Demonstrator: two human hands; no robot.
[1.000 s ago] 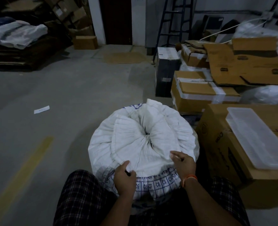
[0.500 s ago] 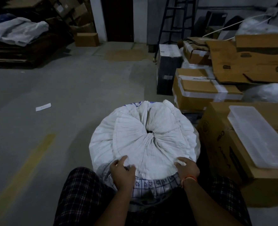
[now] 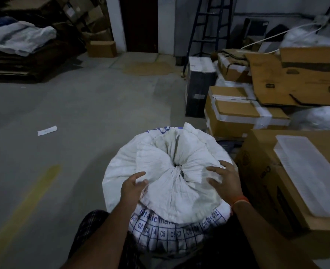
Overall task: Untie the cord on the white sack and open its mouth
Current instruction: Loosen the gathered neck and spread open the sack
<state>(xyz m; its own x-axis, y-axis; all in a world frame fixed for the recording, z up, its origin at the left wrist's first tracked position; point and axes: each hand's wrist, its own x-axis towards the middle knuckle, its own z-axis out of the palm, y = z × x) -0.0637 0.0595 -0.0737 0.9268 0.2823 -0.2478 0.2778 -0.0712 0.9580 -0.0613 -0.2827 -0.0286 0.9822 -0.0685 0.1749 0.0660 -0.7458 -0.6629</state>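
Note:
A white woven sack (image 3: 166, 187) with blue printed grid letters stands upright on the floor right in front of me, between my knees. Its mouth is gathered into pleats that meet at a dark pucker (image 3: 177, 164) in the middle of the top. No cord shows in this view. My left hand (image 3: 134, 184) lies on the left of the gathered top, fingers spread and slightly blurred. My right hand (image 3: 225, 180), with an orange wristband, rests on the right side of the top, fingers apart. Neither hand holds anything.
Cardboard boxes (image 3: 235, 111) are stacked close on the right, the nearest one (image 3: 272, 193) carrying a clear plastic lid (image 3: 311, 171). A blue ladder (image 3: 210, 26) stands behind them. Concrete floor with a yellow stripe (image 3: 28, 202) and a paper scrap (image 3: 47, 130) lies to the left.
Both hands have let go of the sack's near rim and moved up onto the gathered top, fingers spreading. The pleats have shifted and a flap stands up at the far side.

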